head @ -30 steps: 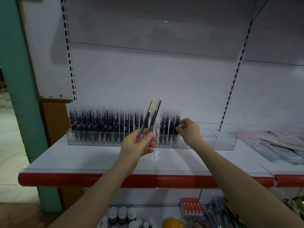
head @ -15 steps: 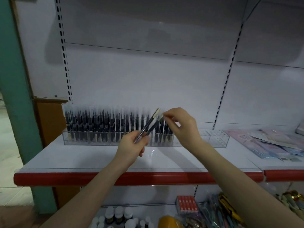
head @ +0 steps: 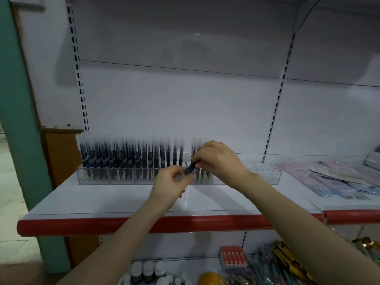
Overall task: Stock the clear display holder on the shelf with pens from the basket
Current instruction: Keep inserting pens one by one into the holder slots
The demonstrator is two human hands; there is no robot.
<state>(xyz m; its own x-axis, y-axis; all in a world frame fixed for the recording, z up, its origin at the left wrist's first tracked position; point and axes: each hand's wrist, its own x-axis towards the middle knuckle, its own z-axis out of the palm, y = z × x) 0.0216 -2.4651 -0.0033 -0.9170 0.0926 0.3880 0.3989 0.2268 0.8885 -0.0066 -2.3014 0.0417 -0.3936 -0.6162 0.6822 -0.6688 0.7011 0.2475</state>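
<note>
Right hand (head: pixel 220 161) lowered, both hands now gripping pens (head: pixel 189 169).

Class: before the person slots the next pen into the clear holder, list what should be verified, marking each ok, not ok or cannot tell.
1. Left hand grips dark pens: ok.
2. Right hand pinches a pen's upper end: ok.
3. Number of pens held: cannot tell.
4. Clear plastic display holder has empty slots at its right end: ok.
5. Holder sits flat on white shelf: ok.
6. Basket in view: not ok.
</note>
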